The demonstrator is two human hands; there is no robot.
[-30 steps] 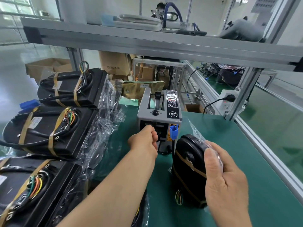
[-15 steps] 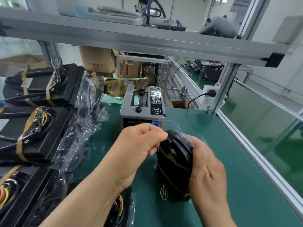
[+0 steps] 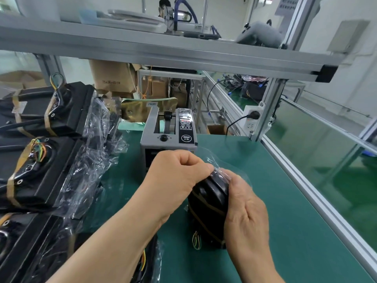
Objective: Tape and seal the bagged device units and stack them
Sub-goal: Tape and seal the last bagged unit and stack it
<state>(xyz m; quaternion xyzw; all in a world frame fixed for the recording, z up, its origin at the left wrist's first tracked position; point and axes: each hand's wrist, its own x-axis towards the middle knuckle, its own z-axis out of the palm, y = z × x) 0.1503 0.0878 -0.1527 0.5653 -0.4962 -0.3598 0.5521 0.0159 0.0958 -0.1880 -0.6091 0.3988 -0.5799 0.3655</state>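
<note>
A black device unit in a clear plastic bag (image 3: 208, 203) stands on edge on the green mat, brown straps around it and coloured wires at its bottom. My right hand (image 3: 244, 213) grips its right side and the folded bag top. My left hand (image 3: 179, 176) is closed, its fingertips pinched at the top of the bag; I cannot make out the tape piece between them. Just behind stands the grey automatic tape dispenser (image 3: 169, 131).
Stacked bagged black units (image 3: 40, 172) fill the left side, with loose bag ends spilling toward the middle. An aluminium shelf (image 3: 183, 52) runs overhead. A power strip (image 3: 252, 119) hangs on the right post. Bare green mat (image 3: 285, 201) lies to the right, bounded by the frame rail.
My left hand drew back from the dispenser's outlet and came onto the top of the bagged unit. My right hand slid up to hold the bag's folded top.
</note>
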